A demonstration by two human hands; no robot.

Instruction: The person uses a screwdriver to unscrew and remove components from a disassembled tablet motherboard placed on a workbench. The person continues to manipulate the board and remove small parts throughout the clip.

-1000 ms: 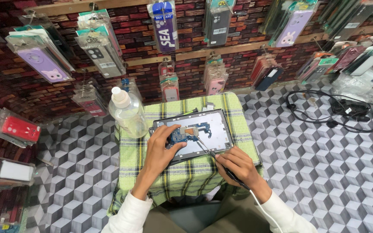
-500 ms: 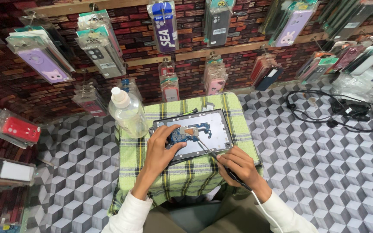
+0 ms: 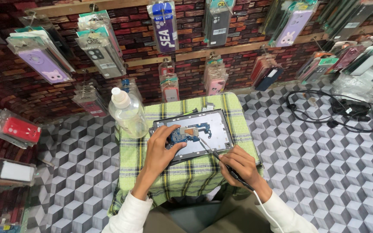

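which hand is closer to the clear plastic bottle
Left. The left hand rests on the opened tablet just right of the bottle; the right hand, holding a thin tool, is farther right.

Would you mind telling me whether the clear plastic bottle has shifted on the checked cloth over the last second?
No. The clear plastic bottle stands at the same far-left corner of the green checked cloth, beside the opened tablet, as before.
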